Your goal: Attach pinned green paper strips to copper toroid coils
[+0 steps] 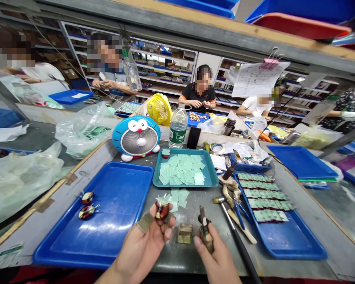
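Coil point(162, 210) pinched by left hand point(146, 242), tool point(204, 227) clenched in right hand point(215, 258) just beside

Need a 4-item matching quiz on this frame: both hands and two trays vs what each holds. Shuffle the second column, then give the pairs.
Column A
1. left hand
2. right hand
3. teal tray
4. blue tray on the left

Column B
a. loose pale green squares
b. small hand tool, gripped upright
c. two wound coils lying near its left edge
d. single wound coil, held at the fingertips

Pairs: 1-d, 2-b, 3-a, 4-c
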The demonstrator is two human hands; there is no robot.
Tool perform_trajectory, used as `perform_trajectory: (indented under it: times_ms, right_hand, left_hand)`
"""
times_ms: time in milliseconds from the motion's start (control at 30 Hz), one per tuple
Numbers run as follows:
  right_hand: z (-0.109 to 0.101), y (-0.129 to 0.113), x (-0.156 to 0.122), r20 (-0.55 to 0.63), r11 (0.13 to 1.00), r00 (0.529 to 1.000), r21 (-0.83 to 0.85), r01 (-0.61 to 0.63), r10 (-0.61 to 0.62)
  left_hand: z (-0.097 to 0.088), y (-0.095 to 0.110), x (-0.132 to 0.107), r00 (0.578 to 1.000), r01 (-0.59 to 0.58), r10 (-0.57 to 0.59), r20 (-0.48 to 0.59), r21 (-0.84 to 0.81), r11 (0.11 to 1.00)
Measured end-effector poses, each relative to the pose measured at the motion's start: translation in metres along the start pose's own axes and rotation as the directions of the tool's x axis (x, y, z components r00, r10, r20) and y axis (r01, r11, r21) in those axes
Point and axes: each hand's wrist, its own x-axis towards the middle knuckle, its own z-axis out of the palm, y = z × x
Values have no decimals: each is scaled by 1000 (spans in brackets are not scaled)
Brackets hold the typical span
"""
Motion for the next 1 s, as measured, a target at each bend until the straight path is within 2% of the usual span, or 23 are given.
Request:
perform_trajectory:
  times_ms: [100,267,433,567,667,733,800,900,1000]
  right_hand:
    - [5,3,-7,5,999,1000,40,-4,4]
    - [7,3,-13,-48,998,999,54,-24,27]
    - [0,17,-14,102,994,991,61,-90,84]
    - [-11,6,-15,81,990,990,69,-120,115]
    - [-21,-11,-14,125,998,992,49,-39,33]
    - [-27,-20,-13,192,999,981,-4,39,-37]
    - [-31,-26,-13,250,992,966,-87,90,-65]
    - [-34,-30,-14,305,975,950,-183,128,-68]
    - [-31,-34,-16,293,971,953,-195,140,-79]
  left_hand:
    - [3,1,3,1000,1,-4,-19,-138,990]
    - [12,1,-1,994,54,-27,106,-258,965]
    - [17,3,-3,992,62,-31,122,-262,963]
    - [11,-1,-2,995,48,-34,93,-159,986]
    - [9,-3,-2,996,-47,33,78,178,983]
    - [8,-3,-1,990,-138,99,105,482,866]
    - [6,-1,-1,980,-197,140,139,704,682]
    - [-3,-1,-1,970,-219,200,138,852,475]
    - [-14,-7,-1,954,-218,281,102,881,420]
